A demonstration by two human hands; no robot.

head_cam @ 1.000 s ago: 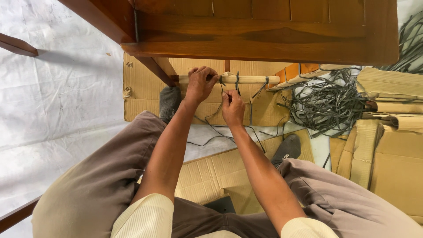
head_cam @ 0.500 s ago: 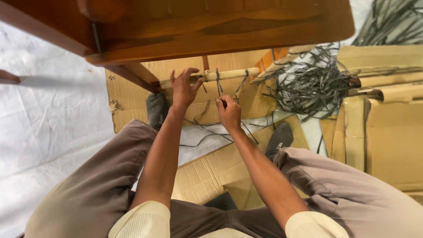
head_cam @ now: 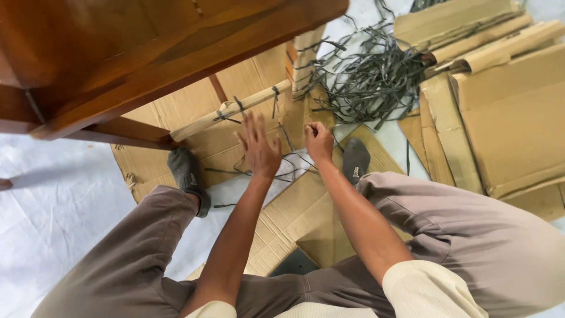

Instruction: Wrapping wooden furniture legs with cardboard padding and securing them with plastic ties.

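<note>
strap ties on a wrapped rail, hands just below it

strap point(head_cam: 294, 160) is the thin dark cord running loose over the cardboard point(head_cam: 235, 88), just below the wrapped rail point(head_cam: 235, 109). that rail is a wooden bar under the dark wooden furniture point(head_cam: 147, 53), covered in cardboard strips, with dark ties already knotted round it in a couple of spots, probably to keep the wrapping from slipping off.

left hand point(head_cam: 258, 150) is below the rail, fingers spread wide and flat, not gripping anything as far as i can see. it hovers over the loose cord, close to it, maybe brushing it, hard to say. right hand point(head_cam: 319, 141) is just to the right of that, also below the rail, curled closed with the fingertips pinched together. looks like it's got an end of the cord pinched, but the cord is too thin there to be sure.

person sits on the floor with knees apart, grey-socked feet point(head_cam: 188, 174) on either side below the rail, which puts the rail right in the middle, within easy reach.

right of the rail there's a big tangle of the same dark strapping point(head_cam: 371, 76), near enough to grab from. further right, well apart from the rail, flat and rolled cardboard pieces point(head_cam: 506, 112) are stacked. white sheet point(head_cam: 53, 206) covers the floor left of the rail.
</note>
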